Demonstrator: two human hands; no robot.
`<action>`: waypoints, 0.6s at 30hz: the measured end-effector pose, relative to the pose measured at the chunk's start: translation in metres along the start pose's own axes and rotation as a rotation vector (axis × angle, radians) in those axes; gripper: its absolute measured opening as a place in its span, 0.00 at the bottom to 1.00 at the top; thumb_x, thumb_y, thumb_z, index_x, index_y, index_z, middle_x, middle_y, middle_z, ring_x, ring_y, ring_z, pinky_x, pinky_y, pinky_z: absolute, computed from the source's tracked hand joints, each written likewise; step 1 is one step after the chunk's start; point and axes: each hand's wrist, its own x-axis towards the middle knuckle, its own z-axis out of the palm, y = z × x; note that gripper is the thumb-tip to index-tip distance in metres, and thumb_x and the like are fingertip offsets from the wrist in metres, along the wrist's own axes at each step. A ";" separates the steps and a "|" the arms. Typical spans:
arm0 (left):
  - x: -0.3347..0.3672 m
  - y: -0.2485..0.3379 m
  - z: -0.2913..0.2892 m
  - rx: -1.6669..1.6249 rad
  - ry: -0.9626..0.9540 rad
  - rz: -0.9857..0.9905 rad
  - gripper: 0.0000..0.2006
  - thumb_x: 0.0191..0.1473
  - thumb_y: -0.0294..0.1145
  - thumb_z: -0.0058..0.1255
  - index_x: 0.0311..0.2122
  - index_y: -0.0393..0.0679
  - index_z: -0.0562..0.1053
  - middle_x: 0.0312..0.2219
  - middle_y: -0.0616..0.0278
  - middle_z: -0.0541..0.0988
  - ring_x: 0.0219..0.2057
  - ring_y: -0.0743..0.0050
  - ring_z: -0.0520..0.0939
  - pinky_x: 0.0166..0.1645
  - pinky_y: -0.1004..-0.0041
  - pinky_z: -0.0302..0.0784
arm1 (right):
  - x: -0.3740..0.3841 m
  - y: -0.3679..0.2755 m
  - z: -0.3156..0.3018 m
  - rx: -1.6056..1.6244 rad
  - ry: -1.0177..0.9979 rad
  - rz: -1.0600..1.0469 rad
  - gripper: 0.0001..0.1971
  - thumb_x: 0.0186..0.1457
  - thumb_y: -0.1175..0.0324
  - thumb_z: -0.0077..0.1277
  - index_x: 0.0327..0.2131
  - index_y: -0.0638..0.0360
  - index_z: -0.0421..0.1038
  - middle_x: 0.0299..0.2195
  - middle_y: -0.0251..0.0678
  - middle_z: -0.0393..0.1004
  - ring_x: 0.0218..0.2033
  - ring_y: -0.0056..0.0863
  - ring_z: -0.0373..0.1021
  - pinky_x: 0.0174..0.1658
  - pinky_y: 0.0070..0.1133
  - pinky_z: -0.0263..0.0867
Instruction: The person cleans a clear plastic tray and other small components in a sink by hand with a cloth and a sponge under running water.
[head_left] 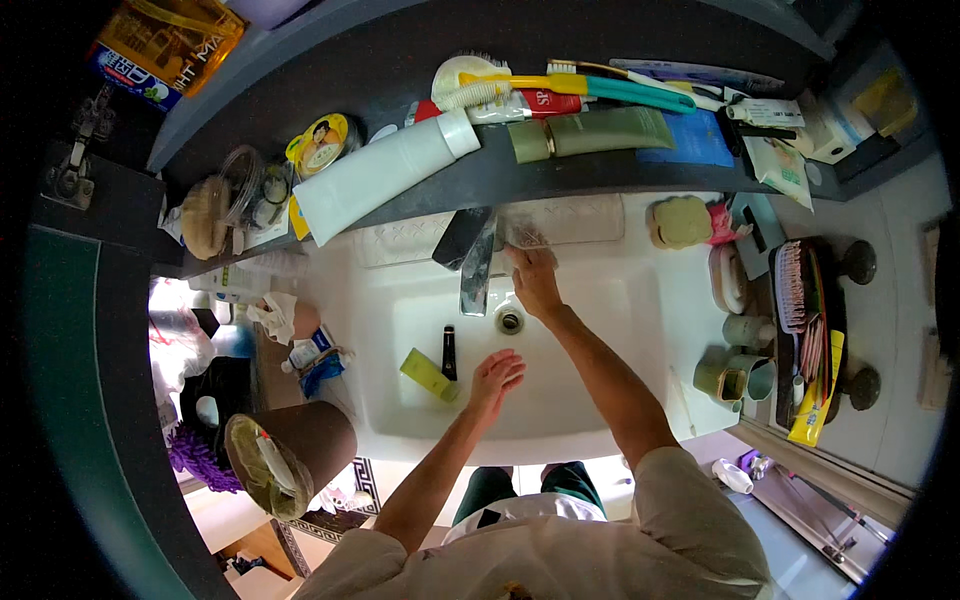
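Note:
Over the front of the white sink, my left hand hovers with fingers outstretched and nothing in them. Beside it in the basin lie a yellow-green tube and a slim black tube. My right hand reaches to the back of the basin, right of the metal faucet. Its fingers are curled in at the clear patterned tray on the rear ledge, by a blurred greyish patch; what they hold, if anything, is hidden. The drain sits between the hands.
A dark shelf overhangs the back, bearing a large white tube, a green tube and toothbrushes. Right of the basin are a soap bar and cups. A brown bin stands at left.

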 end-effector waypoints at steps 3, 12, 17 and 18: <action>0.012 0.020 0.012 0.033 0.044 0.082 0.12 0.51 0.32 0.43 0.41 0.44 0.64 0.34 0.64 0.70 0.37 0.73 0.73 0.42 0.73 0.68 | -0.019 0.007 -0.014 0.071 -0.166 -0.292 0.24 0.39 0.84 0.42 0.44 0.58 0.60 0.51 0.47 0.50 0.52 0.43 0.49 0.52 0.36 0.48; 0.061 0.082 0.009 -0.162 0.050 0.347 0.11 0.51 0.33 0.41 0.40 0.42 0.65 0.34 0.70 0.67 0.30 0.85 0.68 0.35 0.82 0.69 | -0.036 -0.074 -0.030 0.201 -0.169 -0.144 0.25 0.41 0.78 0.47 0.47 0.59 0.57 0.56 0.42 0.40 0.57 0.44 0.38 0.55 0.32 0.44; 0.121 0.131 -0.028 0.519 0.279 0.829 0.14 0.47 0.28 0.42 0.41 0.36 0.64 0.38 0.57 0.69 0.42 0.69 0.67 0.42 0.73 0.64 | -0.070 -0.074 -0.037 0.162 -0.128 0.016 0.25 0.43 0.72 0.49 0.47 0.60 0.55 0.55 0.45 0.40 0.56 0.45 0.39 0.54 0.35 0.43; 0.128 0.134 -0.034 1.071 0.506 1.136 0.16 0.45 0.26 0.42 0.42 0.35 0.64 0.40 0.52 0.68 0.46 0.62 0.64 0.46 0.68 0.60 | -0.084 -0.074 -0.044 0.142 -0.175 0.053 0.24 0.44 0.73 0.47 0.48 0.59 0.55 0.55 0.46 0.40 0.56 0.45 0.39 0.55 0.36 0.43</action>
